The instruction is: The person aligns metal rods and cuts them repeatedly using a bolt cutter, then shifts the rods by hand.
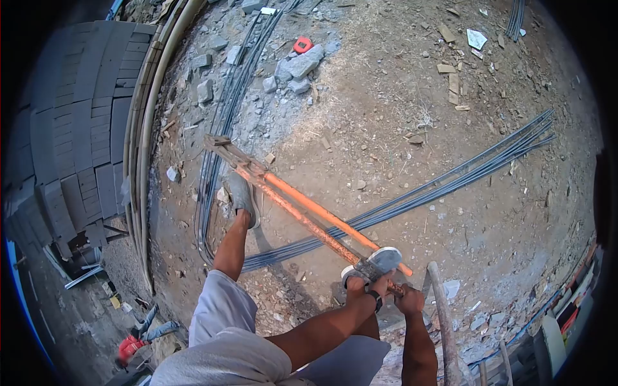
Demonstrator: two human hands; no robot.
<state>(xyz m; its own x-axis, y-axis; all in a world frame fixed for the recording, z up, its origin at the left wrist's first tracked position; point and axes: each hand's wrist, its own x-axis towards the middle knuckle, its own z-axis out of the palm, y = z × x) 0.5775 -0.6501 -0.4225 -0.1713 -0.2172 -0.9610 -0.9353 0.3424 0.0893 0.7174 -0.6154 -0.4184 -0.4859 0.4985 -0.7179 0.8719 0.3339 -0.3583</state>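
Observation:
Both my hands are closed round one handle of a long orange bolt cutter. My left hand grips it just beyond the shoe, with a dark band on the wrist. Nearer the handle's end is my right hand. The second orange handle lies beside it, apart from my hands, its end past my shoe. At the upper left, the cutter's jaws rest over a bundle of thin steel rods. More rods run from the bend to the right.
Grey stacked blocks and long poles stand at the left. A red tape measure lies by broken concrete. A thick pole rises beside my right hand. A person in red is at the lower left.

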